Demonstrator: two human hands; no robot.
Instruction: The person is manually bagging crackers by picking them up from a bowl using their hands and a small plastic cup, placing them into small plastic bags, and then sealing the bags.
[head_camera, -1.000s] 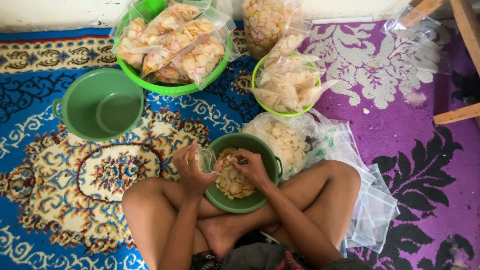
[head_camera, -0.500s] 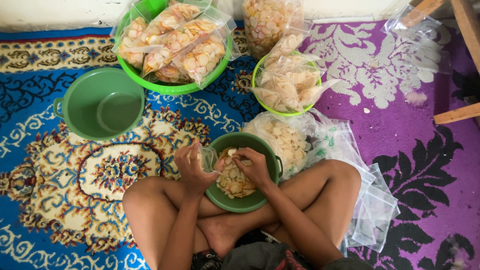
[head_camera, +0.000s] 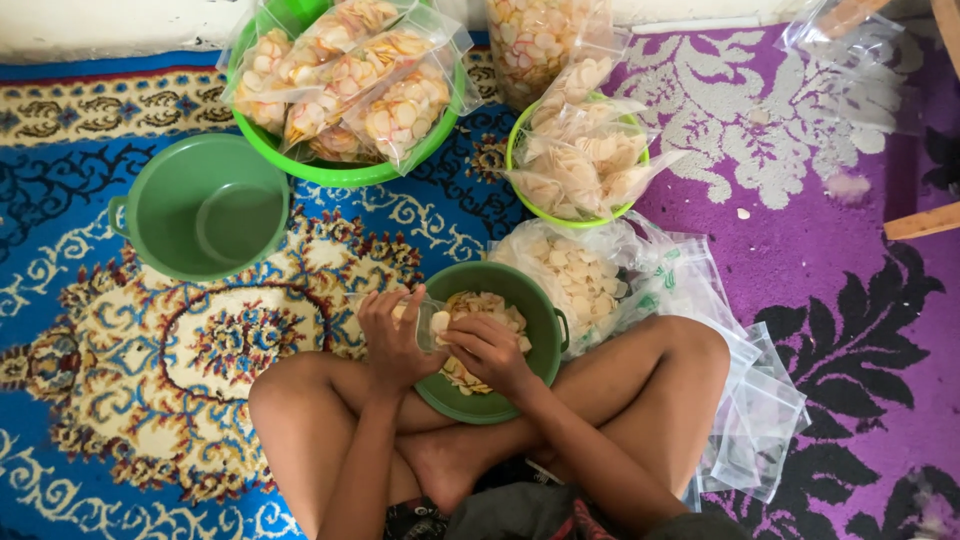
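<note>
Crackers (head_camera: 478, 310) fill green bowl (head_camera: 540, 330) (hands (head_camera: 395, 335) above).

Left hand (head_camera: 392, 338) holds a clear bag (head_camera: 428, 322); right hand (head_camera: 487, 352) scoops crackers (head_camera: 487, 306).

A small clear plastic bag (head_camera: 425, 322), partly filled with pale round chips, sits between the left hand (head_camera: 392, 340) and the right hand (head_camera: 487, 352). Just beyond the right hand lies a large clear sack of chips (head_camera: 570, 275), and beside it, further right, flat empty clear bags (head_camera: 750, 420) are strewn. Well beyond both hands, sealed clear packets of pink-and-cream chips (head_camera: 350, 75) are heaped, with more filled packets (head_camera: 580, 160) to their right and a tall clear bag (head_camera: 535, 40) behind.
</note>
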